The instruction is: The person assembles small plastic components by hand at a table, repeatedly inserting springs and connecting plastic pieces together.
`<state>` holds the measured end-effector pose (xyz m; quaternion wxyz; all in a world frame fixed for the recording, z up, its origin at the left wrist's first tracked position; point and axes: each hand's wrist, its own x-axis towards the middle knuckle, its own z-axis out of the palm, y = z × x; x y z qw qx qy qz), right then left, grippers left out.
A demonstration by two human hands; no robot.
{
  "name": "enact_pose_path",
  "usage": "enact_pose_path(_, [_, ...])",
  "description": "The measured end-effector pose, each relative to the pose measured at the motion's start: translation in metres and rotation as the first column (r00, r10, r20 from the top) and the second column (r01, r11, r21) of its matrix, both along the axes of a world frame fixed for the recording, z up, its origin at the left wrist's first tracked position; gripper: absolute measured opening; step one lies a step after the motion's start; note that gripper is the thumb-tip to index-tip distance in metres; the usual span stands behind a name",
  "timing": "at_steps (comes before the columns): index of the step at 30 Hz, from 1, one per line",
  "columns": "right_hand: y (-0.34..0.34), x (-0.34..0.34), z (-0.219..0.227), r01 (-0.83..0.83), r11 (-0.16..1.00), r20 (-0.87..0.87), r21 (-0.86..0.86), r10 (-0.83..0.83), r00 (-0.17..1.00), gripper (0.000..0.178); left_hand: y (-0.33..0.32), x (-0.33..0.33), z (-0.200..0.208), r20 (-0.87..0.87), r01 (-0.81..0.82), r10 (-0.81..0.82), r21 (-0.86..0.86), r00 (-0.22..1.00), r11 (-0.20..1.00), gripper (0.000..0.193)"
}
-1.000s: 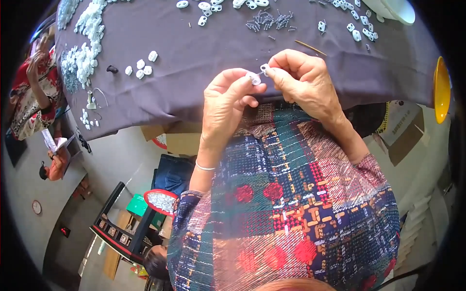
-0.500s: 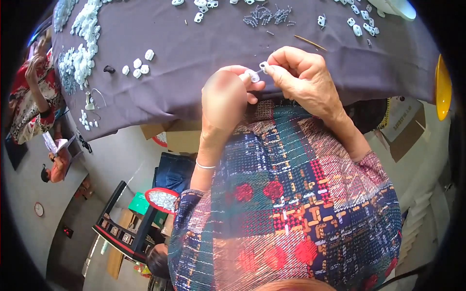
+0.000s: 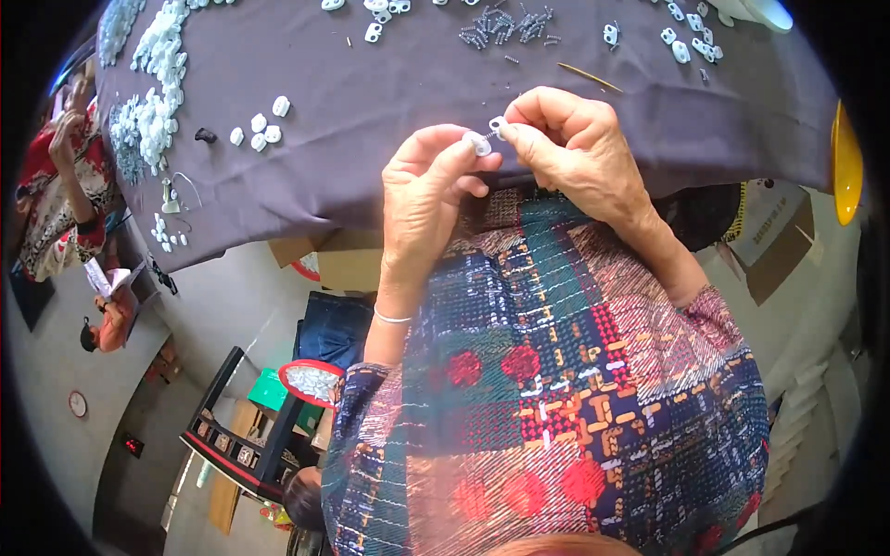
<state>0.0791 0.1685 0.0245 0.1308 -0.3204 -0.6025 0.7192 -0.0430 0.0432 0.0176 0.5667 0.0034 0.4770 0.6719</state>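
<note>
Just over the near edge of the cloth-covered table, my two hands face each other with small white plastic cord lock parts between them. My left hand (image 3: 419, 199) pinches a rounded white cord lock body (image 3: 480, 144) between thumb and forefinger. In the fingertips of my right hand (image 3: 586, 157) is a white cord lock plunger (image 3: 497, 124) with a hole through it. A small metal spring (image 3: 489, 137) bridges the two parts, which stand slightly apart. Beyond the hands lie a heap of loose springs (image 3: 505, 28) and a thin wooden stick (image 3: 590, 77).
Several white bodies (image 3: 259, 122) lie left of my hands, beside a small black piece (image 3: 206, 135). Large piles of white parts (image 3: 159, 69) cover the table's left end. Holed white pieces (image 3: 681, 52) lie far right. A yellow dish (image 3: 845, 171) is at the right edge. Other people are at left.
</note>
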Motion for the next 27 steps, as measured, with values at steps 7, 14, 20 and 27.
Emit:
enact_pose_path(7, [-0.0003, 0.0009, 0.0002, -0.023, 0.999, 0.011, 0.044, 0.022, 1.0, 0.011, -0.0013, -0.0006, -0.0007, 0.007, 0.009, -0.009, 0.009, 1.0, 1.0, 0.013])
enact_pose_path(14, [-0.001, 0.0025, -0.0006, -0.082, 0.99, 0.025, 0.115, 0.08, 0.996, 0.009, 0.0016, 0.0014, 0.0012, -0.089, 0.034, -0.037, -0.031, 0.995, 0.999, 0.012])
enact_pose_path(20, [0.0, 0.0014, 0.0013, -0.097, 0.989, 0.033, 0.116, 0.094, 0.995, 0.009, 0.0013, 0.0025, 0.0014, -0.109, 0.03, -0.034, -0.032, 0.993, 0.999, 0.012])
enact_pose_path(27, [0.0021, 0.0002, 0.0007, -0.14, 0.973, 0.054, 0.184, 0.132, 0.99, 0.009, -0.0007, 0.003, 0.0022, -0.106, 0.019, -0.024, -0.053, 0.994, 0.998, 0.015])
